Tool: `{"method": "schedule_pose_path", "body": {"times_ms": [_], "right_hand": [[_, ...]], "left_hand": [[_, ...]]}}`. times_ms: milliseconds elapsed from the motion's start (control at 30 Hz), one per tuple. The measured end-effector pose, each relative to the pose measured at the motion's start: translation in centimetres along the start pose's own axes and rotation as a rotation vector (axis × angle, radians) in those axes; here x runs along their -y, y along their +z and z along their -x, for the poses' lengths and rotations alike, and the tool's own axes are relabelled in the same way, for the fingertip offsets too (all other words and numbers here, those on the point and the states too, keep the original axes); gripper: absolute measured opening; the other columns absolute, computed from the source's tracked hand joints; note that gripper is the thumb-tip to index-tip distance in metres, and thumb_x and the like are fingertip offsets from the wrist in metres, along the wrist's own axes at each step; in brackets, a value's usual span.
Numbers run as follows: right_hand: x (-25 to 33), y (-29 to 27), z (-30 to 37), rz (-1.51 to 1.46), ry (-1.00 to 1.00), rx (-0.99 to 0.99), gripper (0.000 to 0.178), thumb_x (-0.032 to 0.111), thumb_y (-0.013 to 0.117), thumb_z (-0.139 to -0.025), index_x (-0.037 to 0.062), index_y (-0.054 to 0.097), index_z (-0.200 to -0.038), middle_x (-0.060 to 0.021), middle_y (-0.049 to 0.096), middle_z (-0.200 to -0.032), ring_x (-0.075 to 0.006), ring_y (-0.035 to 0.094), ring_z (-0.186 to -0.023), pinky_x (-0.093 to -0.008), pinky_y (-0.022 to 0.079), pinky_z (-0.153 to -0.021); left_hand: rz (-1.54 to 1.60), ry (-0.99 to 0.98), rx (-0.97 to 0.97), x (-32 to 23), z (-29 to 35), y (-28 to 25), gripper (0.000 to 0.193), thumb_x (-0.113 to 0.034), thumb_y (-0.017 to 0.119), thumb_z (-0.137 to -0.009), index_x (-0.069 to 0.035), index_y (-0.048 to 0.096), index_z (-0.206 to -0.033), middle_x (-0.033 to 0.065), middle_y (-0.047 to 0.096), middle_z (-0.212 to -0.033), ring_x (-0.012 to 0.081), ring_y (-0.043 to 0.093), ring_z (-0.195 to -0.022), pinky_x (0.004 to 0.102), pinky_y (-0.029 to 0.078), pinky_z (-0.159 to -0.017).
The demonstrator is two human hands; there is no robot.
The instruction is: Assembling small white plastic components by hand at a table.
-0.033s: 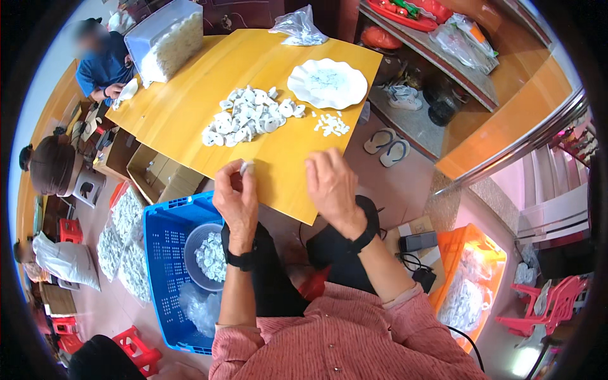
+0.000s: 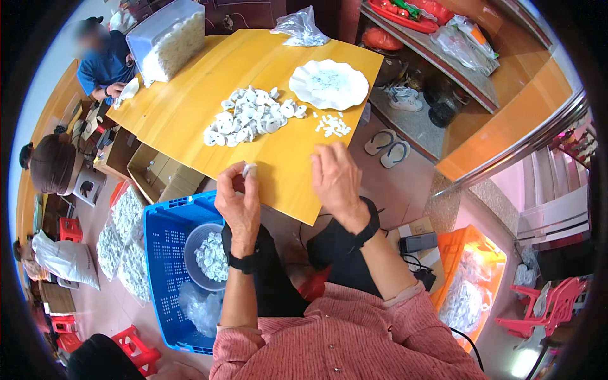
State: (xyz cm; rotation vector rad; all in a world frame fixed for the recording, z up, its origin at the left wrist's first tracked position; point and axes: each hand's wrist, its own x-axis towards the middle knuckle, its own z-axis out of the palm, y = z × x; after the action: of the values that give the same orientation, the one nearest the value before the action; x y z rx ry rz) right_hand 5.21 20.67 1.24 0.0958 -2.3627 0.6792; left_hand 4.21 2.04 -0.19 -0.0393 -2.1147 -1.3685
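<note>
At the near edge of the yellow wooden table (image 2: 183,107), my left hand (image 2: 239,201) pinches a small white round plastic part (image 2: 251,169) between thumb and forefinger. My right hand (image 2: 339,180) hovers to its right, above the table's edge, fingers bent and together; whether something tiny is between them is hidden. Beyond my hands lies a heap of white round plastic parts (image 2: 244,120). Right of the heap are scattered tiny white pieces (image 2: 334,125). A white wavy-rimmed plate (image 2: 304,92) behind them holds fine bluish bits (image 2: 326,79).
A clear bin of white parts (image 2: 174,50) and a plastic bag (image 2: 297,26) stand on the table's far side. A co-worker (image 2: 104,63) sits at far left. Below are a blue crate (image 2: 166,278) holding a grey bowl (image 2: 192,253), and an orange crate (image 2: 453,253). Slippers (image 2: 396,154) lie right.
My right hand has shifted slightly right and up, toward the tiny white pieces. My left hand keeps its pinch on the round plastic part.
</note>
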Motion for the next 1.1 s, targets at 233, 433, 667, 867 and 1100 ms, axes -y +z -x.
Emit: {"method": "schedule_pose_path", "body": {"times_ms": [233, 433, 667, 867, 1100], "right_hand": [[-2.6, 0.7, -3.1, 0.131, -0.028, 0.158, 0.023, 0.013, 0.058, -0.092, -0.0009, 0.062, -0.11, -0.0185, 0.054, -0.093, -0.0355, 0.064, -0.083, -0.0467, 0.054, -0.068], [-2.6, 0.4, -2.3, 0.183, -0.096, 0.201, 0.027, 0.019, 0.061, -0.09, -0.0026, 0.064, -0.106, -0.0188, 0.055, -0.096, -0.0357, 0.063, -0.085, -0.0471, 0.054, -0.07], [2.2, -2.8, 2.1, 0.065, -0.261, 0.223, 0.048, 0.038, 0.072, -0.082, -0.0038, 0.063, -0.105, -0.0137, 0.056, -0.1, -0.0305, 0.052, -0.097, -0.0432, 0.041, -0.079], [3.8, -3.9, 4.8, -0.004, -0.295, 0.221, 0.041, 0.031, 0.074, -0.081, -0.0014, 0.063, -0.104, -0.0109, 0.058, -0.102, -0.0278, 0.054, -0.095, -0.0411, 0.04, -0.076], [3.7, -2.8, 6.6, -0.047, -0.354, 0.137, 0.019, 0.007, 0.069, -0.08, 0.0001, 0.066, -0.097, -0.0078, 0.06, -0.097, -0.0242, 0.057, -0.089, -0.0381, 0.044, -0.074]], "left_hand": [[0.474, -0.265, 0.07, -2.5, 3.3, -1.0, 0.016, -0.01, 0.071, -0.093, -0.001, 0.063, -0.104, 0.0033, 0.067, -0.093, 0.008, 0.061, -0.082, 0.0222, 0.049, -0.073], [0.714, -0.474, 0.136, -4.0, 6.0, -1.5, 0.014, -0.008, 0.07, -0.092, -0.003, 0.061, -0.102, 0.0097, 0.07, -0.104, 0.0119, 0.064, -0.077, 0.0231, 0.048, -0.067], [0.807, -0.526, 0.1, -3.0, 7.9, -2.3, 0.017, -0.007, 0.067, -0.093, -0.003, 0.061, -0.109, 0.0073, 0.07, -0.099, 0.0126, 0.064, -0.074, 0.0223, 0.048, -0.064], [0.886, -0.634, 0.132, -2.8, 8.6, -2.5, 0.035, -0.003, 0.063, -0.095, 0.0, 0.059, -0.129, 0.0066, 0.069, -0.099, 0.012, 0.063, -0.078, 0.0224, 0.051, -0.068], [1.11, -0.699, 0.155, -3.5, 8.8, -3.6, 0.036, -0.015, 0.055, -0.102, 0.001, 0.054, -0.134, 0.0151, 0.068, -0.115, 0.0236, 0.07, -0.095, 0.0309, 0.057, -0.079]]}}
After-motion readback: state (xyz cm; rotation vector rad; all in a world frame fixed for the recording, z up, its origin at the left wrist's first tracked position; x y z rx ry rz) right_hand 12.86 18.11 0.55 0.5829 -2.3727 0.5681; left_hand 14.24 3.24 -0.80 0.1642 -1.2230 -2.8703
